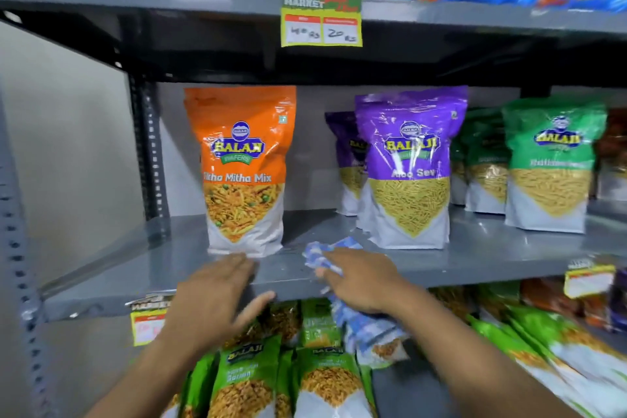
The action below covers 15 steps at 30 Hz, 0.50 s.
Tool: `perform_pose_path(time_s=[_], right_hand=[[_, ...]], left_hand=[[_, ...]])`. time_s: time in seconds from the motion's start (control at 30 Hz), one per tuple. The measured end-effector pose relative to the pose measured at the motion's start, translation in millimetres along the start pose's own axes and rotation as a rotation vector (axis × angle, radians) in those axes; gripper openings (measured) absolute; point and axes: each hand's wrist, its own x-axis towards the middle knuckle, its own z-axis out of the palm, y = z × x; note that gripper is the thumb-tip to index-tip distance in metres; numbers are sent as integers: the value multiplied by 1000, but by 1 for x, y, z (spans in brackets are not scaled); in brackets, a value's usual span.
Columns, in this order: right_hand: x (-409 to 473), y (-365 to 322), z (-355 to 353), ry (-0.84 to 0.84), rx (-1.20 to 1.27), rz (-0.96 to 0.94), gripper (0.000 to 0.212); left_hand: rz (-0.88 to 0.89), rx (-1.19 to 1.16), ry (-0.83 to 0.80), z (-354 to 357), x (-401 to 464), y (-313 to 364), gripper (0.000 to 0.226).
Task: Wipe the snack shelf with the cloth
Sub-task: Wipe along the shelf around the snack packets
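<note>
A grey metal snack shelf [475, 258] runs across the middle of the head view. My right hand [364, 278] grips a blue-and-white checked cloth [320, 256] and presses it on the shelf's front part, between two bags; more cloth hangs below the edge. My left hand [217, 295] rests at the shelf's front edge with fingers spread, just in front of an upright orange snack bag [242, 170]. A purple snack bag [409, 168] stands right of the cloth.
Green snack bags [549, 166] and further purple ones stand to the right on the same shelf. Above is another shelf with a price tag [321, 19]. Below lie several green bags [325, 380]. A perforated upright [151, 153] bounds the left side.
</note>
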Motion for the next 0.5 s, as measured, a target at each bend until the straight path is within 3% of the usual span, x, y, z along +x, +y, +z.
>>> perform_pose_path(time_s=[0.2, 0.33, 0.43, 0.5], right_hand=[[-29, 37, -11, 124, -76, 59, 39], [-42, 58, -13, 224, -34, 78, 31], [-42, 55, -17, 305, 8, 0, 34], [-31, 41, -16, 262, -20, -65, 37]], left_hand=[[47, -102, -237, 2, 39, 44, 66], [7, -130, -249, 9, 46, 50, 67], [-65, -179, -288, 15, 53, 53, 80], [-118, -175, -356, 16, 61, 59, 97]])
